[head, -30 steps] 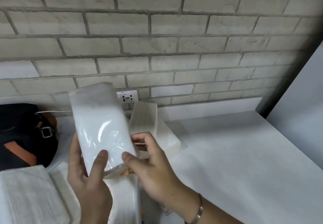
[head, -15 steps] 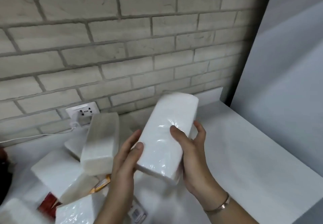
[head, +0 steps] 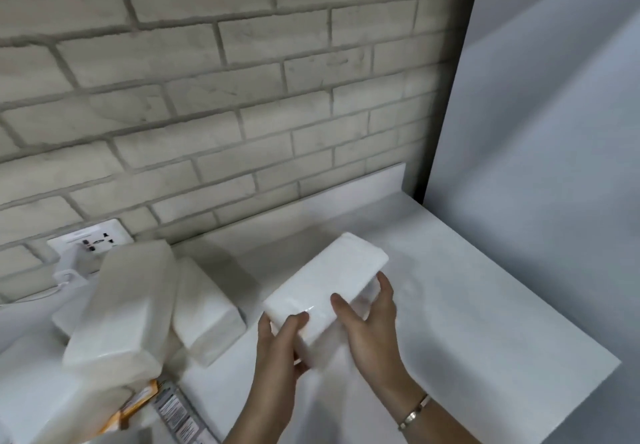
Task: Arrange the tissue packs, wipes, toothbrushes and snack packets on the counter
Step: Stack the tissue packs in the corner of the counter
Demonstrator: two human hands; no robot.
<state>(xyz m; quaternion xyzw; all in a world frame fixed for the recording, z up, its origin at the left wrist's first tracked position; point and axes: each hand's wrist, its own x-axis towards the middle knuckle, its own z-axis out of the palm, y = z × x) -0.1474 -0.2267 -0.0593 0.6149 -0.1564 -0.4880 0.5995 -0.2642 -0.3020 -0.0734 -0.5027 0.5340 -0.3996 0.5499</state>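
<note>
Head view shows both hands clamped on one tissue pack (head: pixel 329 291); the left hand (head: pixel 277 350) pinches its near end, thumb on top; the right hand (head: pixel 372 333) wraps the right long side, thumb across the top face and fingers (head: pixel 384 284) curled round the far edge. The pack appears lifted off the counter (head: pixel 485 322), far end higher, with shadow beneath it; whether its near end touches the surface I cannot tell.

Its long axis runs from near left to far right, aimed at the back right corner, where the low upstand (head: pixel 311 208) meets a grey panel (head: pixel 536 132). That aim is what the next move seems to turn on; a short push along the axis would lay the pack toward the back edge, and a quarter turn would set it square to the upstand.

Bare counter lies right of the pack and behind it, out to the right edge below the panel and forward to the front right corner; the right hand is nearer this room. The left hand is nearer the heap (head: pixel 121 305) of white packs on the left half; one pack (head: pixel 204 308) lies just beside the left wrist; an orange packet (head: pixel 138 405) pokes out under the heap near the front edge. A socket (head: pixel 93 241) sits in the brick wall (head: pixel 242 97) behind the heap.
</note>
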